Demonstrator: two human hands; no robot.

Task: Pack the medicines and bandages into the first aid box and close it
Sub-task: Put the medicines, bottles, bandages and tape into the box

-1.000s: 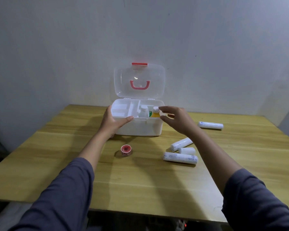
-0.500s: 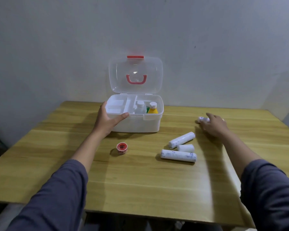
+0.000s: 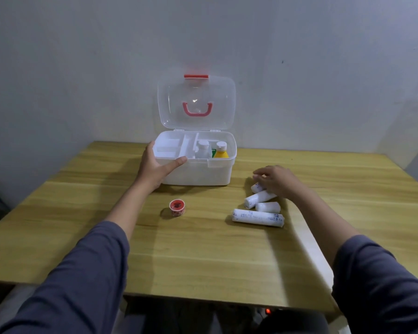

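The white first aid box (image 3: 203,173) stands open at the table's far middle, its clear lid (image 3: 196,102) upright. Inside on the right are a white bottle (image 3: 202,149) and a yellow bottle (image 3: 221,151). My left hand (image 3: 155,167) grips the box's front left corner. My right hand (image 3: 275,180) lies over a white bandage roll (image 3: 256,188) and holds it on the table, right of the box. Three more bandage rolls lie just in front: a slanted one (image 3: 258,198), a short one (image 3: 267,207) and a long one (image 3: 257,217). A red tape roll (image 3: 177,207) stands in front of the box.
The wooden table (image 3: 203,256) ends close to me and at a grey wall behind the box. The box's left compartments hold a white tray insert (image 3: 169,148).
My right hand left the box, reached the far-right bandage roll, and has drawn it left beside the other rolls. My left hand has stayed on the box.
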